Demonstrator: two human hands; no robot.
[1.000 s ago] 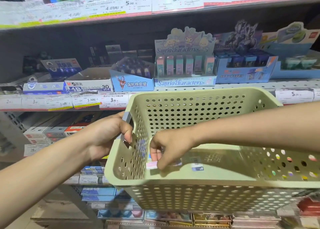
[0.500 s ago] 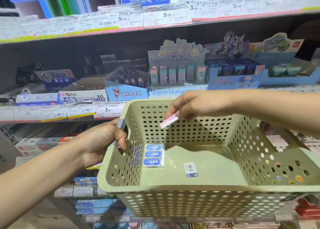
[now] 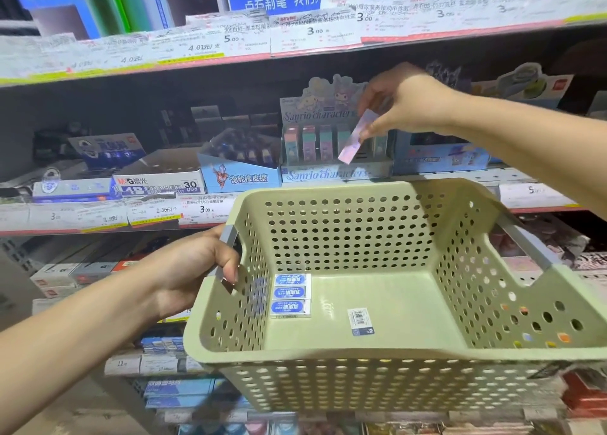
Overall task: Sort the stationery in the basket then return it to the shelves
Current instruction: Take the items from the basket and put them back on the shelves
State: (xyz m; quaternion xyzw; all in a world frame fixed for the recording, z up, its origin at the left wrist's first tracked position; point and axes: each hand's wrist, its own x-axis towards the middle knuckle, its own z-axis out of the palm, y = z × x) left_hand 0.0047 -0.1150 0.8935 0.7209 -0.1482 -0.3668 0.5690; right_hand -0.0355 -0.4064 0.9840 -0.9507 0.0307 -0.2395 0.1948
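Green perforated plastic basket [image 3: 377,352], held level in front of the shop shelves [image 3: 295,50]. Left hand [image 3: 193,270] grips the grey handle [image 3: 230,237] at the basket's left rim, fingers curled over it into the cut-out. Right hand [image 3: 404,103], raised above the basket's far wall, pinches the top end of a slim pink-and-lilac packaged eraser [image 3: 354,139] between thumb and fingertips; the eraser hangs tilted in front of the pastel Sanrio display box [image 3: 331,172] on the middle shelf. Three blue-labelled white erasers [image 3: 290,295] lie side by side in the basket's left corner; a barcode sticker [image 3: 360,321] sits on its floor.
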